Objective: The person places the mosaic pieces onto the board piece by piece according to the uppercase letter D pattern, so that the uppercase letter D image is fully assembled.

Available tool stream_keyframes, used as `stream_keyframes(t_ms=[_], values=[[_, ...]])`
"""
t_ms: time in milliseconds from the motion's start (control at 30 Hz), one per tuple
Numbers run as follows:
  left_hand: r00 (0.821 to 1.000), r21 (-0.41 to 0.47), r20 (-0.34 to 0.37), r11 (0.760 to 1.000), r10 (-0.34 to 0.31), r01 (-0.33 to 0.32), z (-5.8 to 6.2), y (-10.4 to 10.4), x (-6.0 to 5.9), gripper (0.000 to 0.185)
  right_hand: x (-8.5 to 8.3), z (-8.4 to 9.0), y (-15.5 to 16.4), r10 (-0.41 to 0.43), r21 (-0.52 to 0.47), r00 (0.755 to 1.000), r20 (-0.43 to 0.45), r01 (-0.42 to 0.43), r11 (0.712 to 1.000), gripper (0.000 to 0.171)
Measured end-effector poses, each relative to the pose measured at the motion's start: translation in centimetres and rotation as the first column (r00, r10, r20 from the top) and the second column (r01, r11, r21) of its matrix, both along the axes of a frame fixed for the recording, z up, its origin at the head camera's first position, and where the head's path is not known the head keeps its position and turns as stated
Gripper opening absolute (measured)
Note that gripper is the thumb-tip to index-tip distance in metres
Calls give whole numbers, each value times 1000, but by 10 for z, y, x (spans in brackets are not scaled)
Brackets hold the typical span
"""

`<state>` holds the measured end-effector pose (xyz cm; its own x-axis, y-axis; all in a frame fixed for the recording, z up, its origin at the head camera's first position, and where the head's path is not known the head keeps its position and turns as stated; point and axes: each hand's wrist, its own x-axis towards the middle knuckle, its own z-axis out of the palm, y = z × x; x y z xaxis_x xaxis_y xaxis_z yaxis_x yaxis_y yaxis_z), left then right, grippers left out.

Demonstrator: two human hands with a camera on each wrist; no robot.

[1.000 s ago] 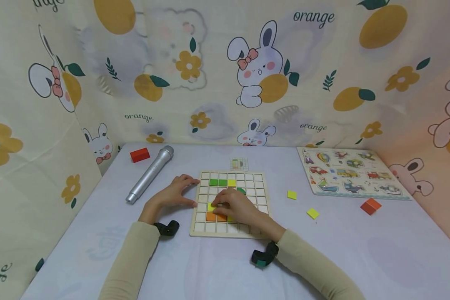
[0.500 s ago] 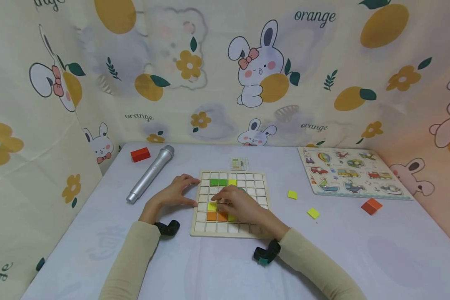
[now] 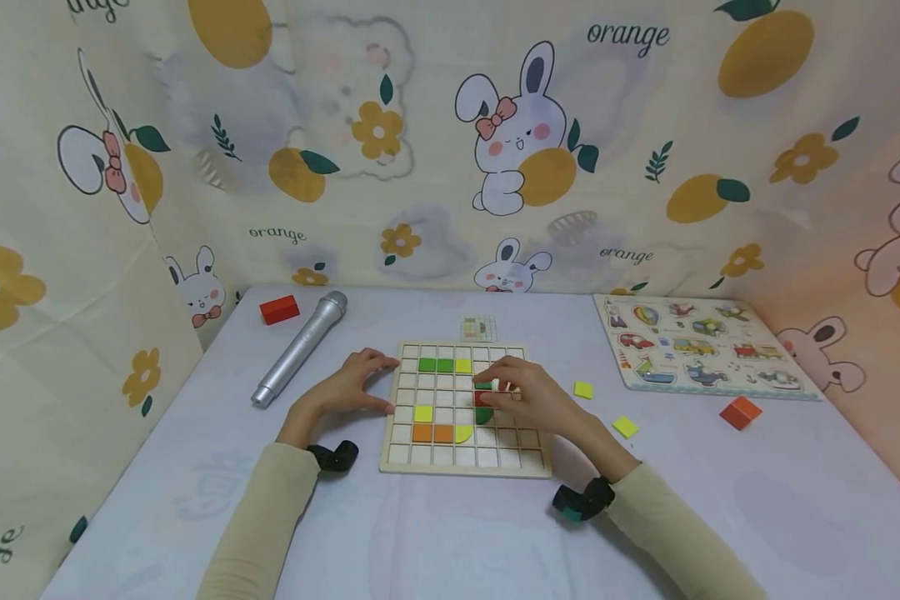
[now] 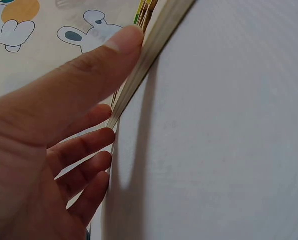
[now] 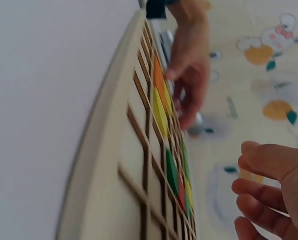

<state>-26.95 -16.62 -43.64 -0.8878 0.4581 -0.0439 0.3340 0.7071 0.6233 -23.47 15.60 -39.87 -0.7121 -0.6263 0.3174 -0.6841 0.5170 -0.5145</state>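
Note:
A wooden grid board [image 3: 465, 473] lies on the table, bearing green squares [image 3: 437, 365], yellow squares [image 3: 423, 413], orange squares [image 3: 432, 433], a rounded yellow piece [image 3: 462, 434], a rounded green piece [image 3: 483, 416] and a partly covered red piece [image 3: 480, 398]. At the board's left edge rests my left hand [image 3: 348, 387], thumb and fingertips touching the rim; the left wrist view shows its thumb [image 4: 88, 70] along that edge. Above the board's right half hovers my right hand [image 3: 536, 398], hiding some cells. In the right wrist view its fingers [image 5: 261, 187] curve loosely around nothing.
Two loose yellow squares [image 3: 583, 390] lie right of the board. A small pattern card [image 3: 478, 327] sits behind it. Farther out are a silver microphone [image 3: 300, 350], a red block [image 3: 280, 310], an orange-red block [image 3: 741, 412] and a picture puzzle board [image 3: 708, 350].
My right hand has moved right, from the yellow square on the board's left to the red and green pieces. That yellow square now shows fully. My left hand has stayed put.

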Motion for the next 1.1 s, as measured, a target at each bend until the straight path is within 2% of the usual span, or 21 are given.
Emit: stream_keyframes(t_ms=[233,533,767,867,1000,1100], values=[[1000,-6,26,1000,3,-3,2,0,2,78,-2,3,46,-109,27,994,6,109,994,27],[1000,-9,15,1000,2,-2,3,0,3,78,-10,10,88,-165,27,986,-17,165,986,33],[1000,-11,4,1000,-5,5,3,0,2,78,-17,5,108,-211,84,977,36,208,975,37],[1000,-9,1,1000,-6,6,3,1,2,78,-19,2,115,-251,154,964,91,236,959,42],[1000,-8,1,1000,-4,4,3,1,2,78,-18,0,120,-330,258,926,182,279,925,47],[1000,-9,0,1000,-5,5,3,1,3,78,-18,-2,122,-355,287,910,213,289,913,44]])
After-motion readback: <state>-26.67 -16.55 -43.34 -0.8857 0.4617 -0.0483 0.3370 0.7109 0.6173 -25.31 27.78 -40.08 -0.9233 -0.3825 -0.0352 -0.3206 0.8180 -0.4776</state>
